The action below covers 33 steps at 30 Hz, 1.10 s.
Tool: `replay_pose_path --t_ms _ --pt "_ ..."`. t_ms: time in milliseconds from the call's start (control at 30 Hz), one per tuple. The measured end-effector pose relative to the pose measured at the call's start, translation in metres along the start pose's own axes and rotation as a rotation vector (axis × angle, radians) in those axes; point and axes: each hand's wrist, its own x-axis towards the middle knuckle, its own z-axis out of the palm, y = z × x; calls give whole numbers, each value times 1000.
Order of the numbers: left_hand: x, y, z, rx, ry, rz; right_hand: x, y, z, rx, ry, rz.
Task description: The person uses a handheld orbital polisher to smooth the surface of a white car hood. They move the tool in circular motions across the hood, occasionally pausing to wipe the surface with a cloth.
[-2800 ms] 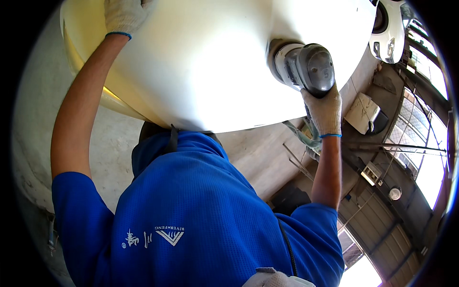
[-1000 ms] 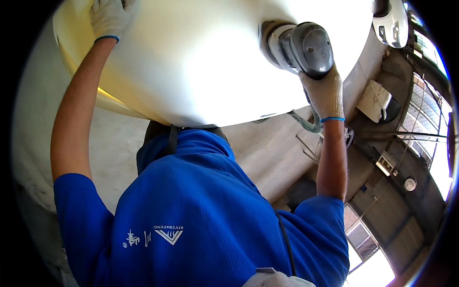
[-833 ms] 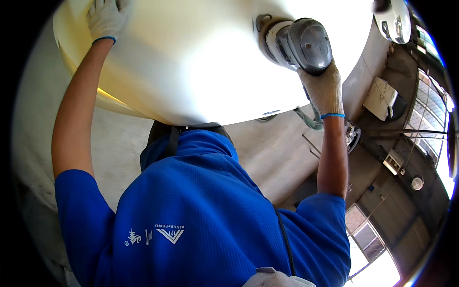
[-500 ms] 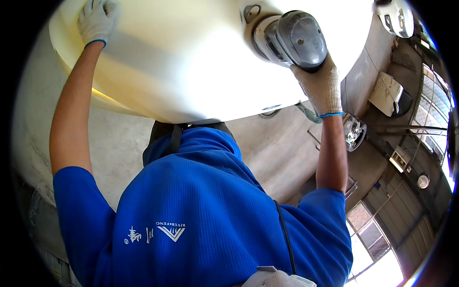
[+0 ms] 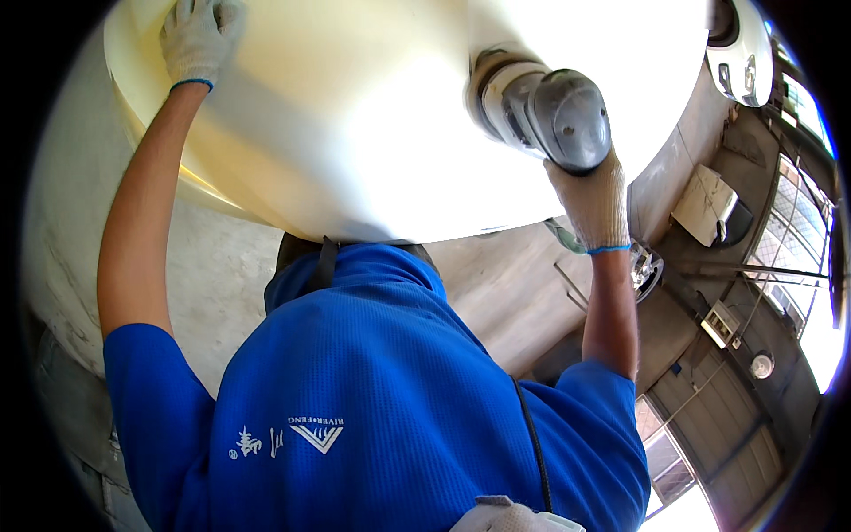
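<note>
My right hand [image 5: 589,202], in a knitted glove with a blue cuff, is wrapped round a grey and black power sander [image 5: 569,120]. The sander's round pad is against a large, glossy, cream-white curved panel [image 5: 381,151], which looks like a car body part; the pad's contact face is hidden. Toward the panel's far left, my left hand [image 5: 202,40], gloved the same way, lies on the surface with its fingers stretched out. It holds nothing, and the fingertips run to the picture's upper edge.
The panel's near edge lies close to my waist. Pale concrete floor [image 5: 496,293] shows below it. To the right are a white vehicle [image 5: 745,62], a cream box-like object [image 5: 706,204], a shiny wheel-like object [image 5: 645,270] and a wall with windows.
My right hand has drawn the sander nearer to me across the panel. The whole view has shifted slightly, and my left hand stays on the panel at the left.
</note>
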Motion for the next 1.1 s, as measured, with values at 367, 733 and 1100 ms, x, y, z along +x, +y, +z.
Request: replay_pose_path --t_ms 367,733,1100 --pt "-12 -14 -5 132 -104 -120 4 -4 -8 15 -32 -12" --pt "-9 -24 5 123 -97 -60 51 5 26 -10 82 -270" --pt "-11 -24 20 144 -147 -87 117 51 56 429 -328 -140"
